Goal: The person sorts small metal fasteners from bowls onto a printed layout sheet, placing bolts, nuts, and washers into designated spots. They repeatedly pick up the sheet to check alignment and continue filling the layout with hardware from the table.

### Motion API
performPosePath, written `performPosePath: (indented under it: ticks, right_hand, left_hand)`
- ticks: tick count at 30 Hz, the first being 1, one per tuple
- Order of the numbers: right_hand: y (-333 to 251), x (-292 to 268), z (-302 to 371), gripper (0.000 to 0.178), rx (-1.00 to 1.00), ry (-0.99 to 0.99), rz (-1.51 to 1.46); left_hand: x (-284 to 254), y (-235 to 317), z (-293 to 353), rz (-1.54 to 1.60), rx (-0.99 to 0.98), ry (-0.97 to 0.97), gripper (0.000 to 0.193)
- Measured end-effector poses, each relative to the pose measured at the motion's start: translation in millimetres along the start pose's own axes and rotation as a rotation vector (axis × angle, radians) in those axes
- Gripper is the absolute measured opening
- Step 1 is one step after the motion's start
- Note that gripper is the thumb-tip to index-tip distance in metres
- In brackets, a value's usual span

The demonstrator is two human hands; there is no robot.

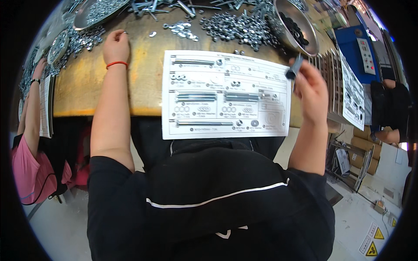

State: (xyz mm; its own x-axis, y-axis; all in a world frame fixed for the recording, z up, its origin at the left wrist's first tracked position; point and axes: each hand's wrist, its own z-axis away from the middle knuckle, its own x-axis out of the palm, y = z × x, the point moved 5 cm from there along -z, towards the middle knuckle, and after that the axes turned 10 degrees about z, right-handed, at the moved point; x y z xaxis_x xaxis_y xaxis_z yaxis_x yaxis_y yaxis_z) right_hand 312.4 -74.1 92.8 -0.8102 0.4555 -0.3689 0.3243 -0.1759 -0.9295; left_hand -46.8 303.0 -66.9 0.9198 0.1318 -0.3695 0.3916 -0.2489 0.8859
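A white printed board (226, 101) lies at the table's front edge, overhanging toward my lap. Pictures or pieces of bolts, nuts and washers sit in its boxed sections; long bolts (196, 96) stand out in the middle rows. Off its upper right corner, my right hand (310, 89) is closed on a dark grey cylindrical piece (294, 68) with a wider dark end. My left hand (116, 47) rests on the table left of the board, fingers curled together near loose nuts; what is in them, if anything, is hidden.
Nuts (241, 29) are heaped beyond the board, with long bolts (152, 8) farther back. A metal bowl (310, 32) holds black pieces; another bowl (82, 21) stands far left. Upright boards (352, 93) stack at right. Co-workers' arms (31, 102) show at both sides.
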Motion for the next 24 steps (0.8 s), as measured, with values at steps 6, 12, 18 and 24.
performPosePath:
  ticks: [6, 12, 18, 24]
  right_hand:
    - [110.0, -26.9, 97.4, 0.027, 0.364, 0.087, 0.026]
    - [133.8, -16.6, 104.1, 0.025, 0.194, 0.249, 0.673]
    - [126.6, -20.4, 101.3, 0.023, 0.218, 0.262, 0.718]
    - [99.8, -36.8, 83.1, 0.024, 0.14, 0.312, 0.713]
  left_hand:
    - [-4.6, -9.5, -5.7, -0.088, 0.019, -0.027, 0.026]
    - [-4.4, -5.2, -6.2, -0.205, -0.01, -0.035, 0.026]
    - [-5.7, -6.5, -7.3, -0.256, 0.002, -0.037, 0.027]
    - [-11.5, -13.5, -2.9, -0.153, 0.05, 0.004, 0.024]
